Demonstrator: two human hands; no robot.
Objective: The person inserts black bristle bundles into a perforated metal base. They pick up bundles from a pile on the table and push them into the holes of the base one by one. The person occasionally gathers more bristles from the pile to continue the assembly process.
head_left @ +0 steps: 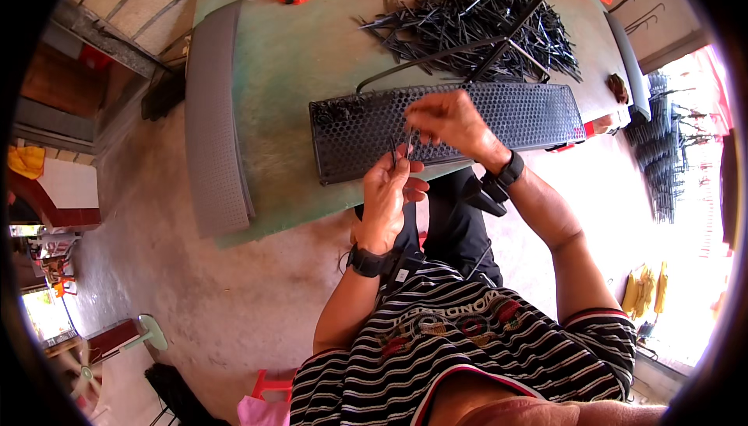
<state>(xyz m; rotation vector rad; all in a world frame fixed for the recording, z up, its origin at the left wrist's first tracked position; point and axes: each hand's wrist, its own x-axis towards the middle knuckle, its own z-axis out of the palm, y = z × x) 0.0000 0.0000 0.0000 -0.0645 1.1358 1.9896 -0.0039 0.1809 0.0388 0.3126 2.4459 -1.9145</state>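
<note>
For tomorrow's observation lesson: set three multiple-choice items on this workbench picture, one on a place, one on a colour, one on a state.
1. Where does the pile of black rods lie?
A. on the floor
B. on the table beyond the mesh panel
C. on the person's lap

2. What colour is the table?
A. green
B. white
C. blue

3. What is the left hand doing?
A. resting flat on the table
B. hanging at the side
C. pinching thin dark pieces

Answers: 1 B, the rods lie past the mesh panel; 2 A, its bare top is green; 3 C, the fingers close on the thin dark pieces, with the right hand just above.
</note>
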